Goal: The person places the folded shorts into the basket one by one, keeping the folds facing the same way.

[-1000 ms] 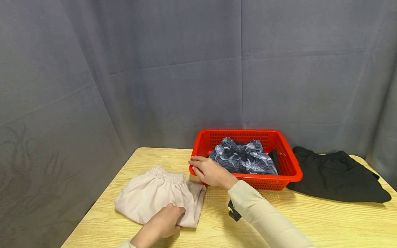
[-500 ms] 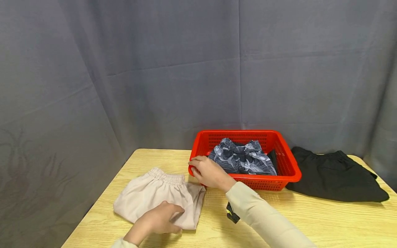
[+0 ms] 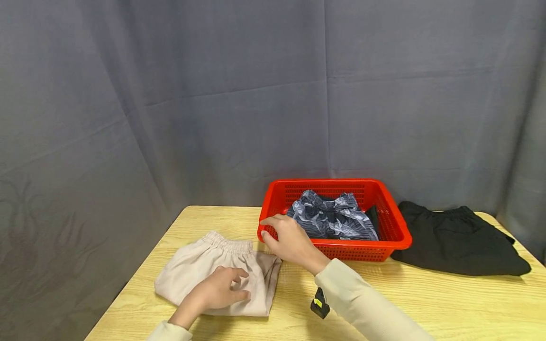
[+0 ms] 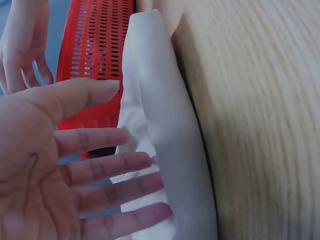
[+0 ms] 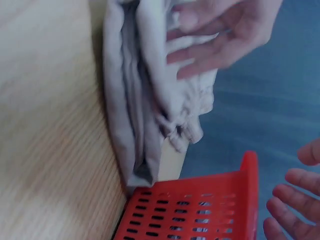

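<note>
A pair of beige shorts with a gathered elastic waistband lies folded on the left of the table. My left hand is over its lower part, thumb and fingers spread and holding nothing. In the left wrist view the fingers are straight beside the folded cloth. My right hand hovers at the near left corner of a red plastic basket, its fingers loosely bent. The right wrist view shows those fingers apart from the basket's rim.
Patterned grey-and-black shorts lie inside the basket, with a darker cloth beside them. Black shorts are spread flat to the basket's right. A black wrist-camera piece hangs below the right sleeve. Grey curtain closes off the back.
My left hand has lifted from the beige shorts' lower edge and shifted slightly left, its fingers spreading. My right hand stays near the basket corner, fingers a little looser. The shorts look unmoved.
</note>
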{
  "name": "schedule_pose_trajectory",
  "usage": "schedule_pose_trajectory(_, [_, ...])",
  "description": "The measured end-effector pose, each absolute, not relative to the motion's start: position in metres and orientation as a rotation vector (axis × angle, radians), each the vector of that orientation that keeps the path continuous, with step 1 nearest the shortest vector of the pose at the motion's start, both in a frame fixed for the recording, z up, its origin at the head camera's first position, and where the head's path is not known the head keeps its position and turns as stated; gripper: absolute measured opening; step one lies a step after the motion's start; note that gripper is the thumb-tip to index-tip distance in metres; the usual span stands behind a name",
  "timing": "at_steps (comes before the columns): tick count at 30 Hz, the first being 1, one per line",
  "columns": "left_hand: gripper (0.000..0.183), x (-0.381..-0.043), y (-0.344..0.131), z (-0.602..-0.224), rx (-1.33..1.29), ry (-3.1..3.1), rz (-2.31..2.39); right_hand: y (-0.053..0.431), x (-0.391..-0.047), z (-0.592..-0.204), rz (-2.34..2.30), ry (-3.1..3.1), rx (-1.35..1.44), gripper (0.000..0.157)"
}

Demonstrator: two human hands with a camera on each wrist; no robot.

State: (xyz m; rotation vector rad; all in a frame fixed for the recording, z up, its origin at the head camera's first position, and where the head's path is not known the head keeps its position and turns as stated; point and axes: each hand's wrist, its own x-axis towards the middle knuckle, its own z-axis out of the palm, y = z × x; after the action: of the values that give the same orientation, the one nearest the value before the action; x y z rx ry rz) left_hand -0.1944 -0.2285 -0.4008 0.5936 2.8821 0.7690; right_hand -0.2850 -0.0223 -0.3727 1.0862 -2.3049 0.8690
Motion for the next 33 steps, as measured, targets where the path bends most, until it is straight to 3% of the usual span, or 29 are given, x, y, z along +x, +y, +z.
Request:
schedule_pose_trajectory(14, [0.022,-0.202,-0.240,-0.392,0.699,3.012,1.230,0.000,-0.257,-0.375,1.361,-2.172,0.818,0.024])
schedule_pose_trajectory(33, [0.036,-0.202,-0.291,-0.382,0.052,3.121,1.693,0.010,-0.238,-0.404,1.488,-2.297,0.709,0.017])
